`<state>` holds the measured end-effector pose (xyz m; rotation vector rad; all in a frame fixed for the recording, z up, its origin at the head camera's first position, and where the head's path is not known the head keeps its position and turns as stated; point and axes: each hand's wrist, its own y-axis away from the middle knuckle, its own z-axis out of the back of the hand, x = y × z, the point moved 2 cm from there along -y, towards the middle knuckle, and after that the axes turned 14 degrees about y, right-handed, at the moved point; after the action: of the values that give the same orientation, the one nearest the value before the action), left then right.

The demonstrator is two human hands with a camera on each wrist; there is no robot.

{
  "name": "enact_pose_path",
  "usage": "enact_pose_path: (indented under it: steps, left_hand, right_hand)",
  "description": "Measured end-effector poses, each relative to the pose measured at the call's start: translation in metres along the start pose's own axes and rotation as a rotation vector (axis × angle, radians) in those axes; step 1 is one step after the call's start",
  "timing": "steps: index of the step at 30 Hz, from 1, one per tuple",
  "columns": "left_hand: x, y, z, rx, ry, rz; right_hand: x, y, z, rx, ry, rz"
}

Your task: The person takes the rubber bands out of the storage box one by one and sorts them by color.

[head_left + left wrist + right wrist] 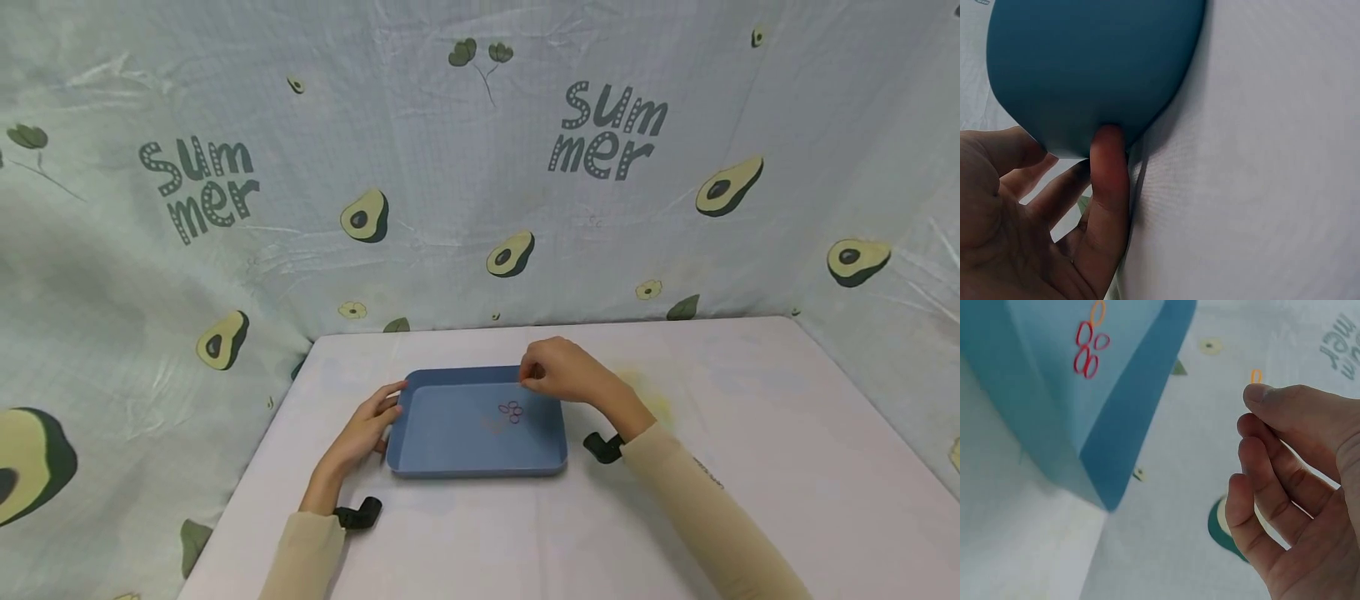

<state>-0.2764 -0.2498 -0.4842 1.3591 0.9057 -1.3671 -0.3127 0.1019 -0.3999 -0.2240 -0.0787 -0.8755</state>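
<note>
My left hand (367, 427) holds the left side of a blue tray (450, 433). In the left wrist view, one finger (1110, 159) presses low on the tray's outer wall, while other digits reach up to its rim. Above the tray's far right corner, my right hand (562, 371) pinches a small orange rubber band (1255, 376) between thumb and index finger. The band stands up from the fingertips in the right wrist view. Several red rubber bands (1085, 334) lie grouped on the tray floor, with an orange band (1097, 312) beside them.
The tray rests on a white-covered table (465, 533). Behind and to both sides hangs a pale curtain (442, 167) printed with avocados and lettering. Black wrist cameras (360, 512) are strapped to both wrists.
</note>
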Motion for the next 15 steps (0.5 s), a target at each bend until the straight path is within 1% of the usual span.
enact_pose_path:
  steps: [6,15]
  left_hand:
    - [0.001,-0.001,-0.001,-0.001,-0.002,0.010]
    - [0.005,-0.003,0.001,-0.016,0.000,0.018]
  right_hand:
    - [-0.014,0.024,0.010,-0.052,-0.048,-0.036]
    - [-0.040,0.050,0.015,-0.088,-0.078,-0.115]
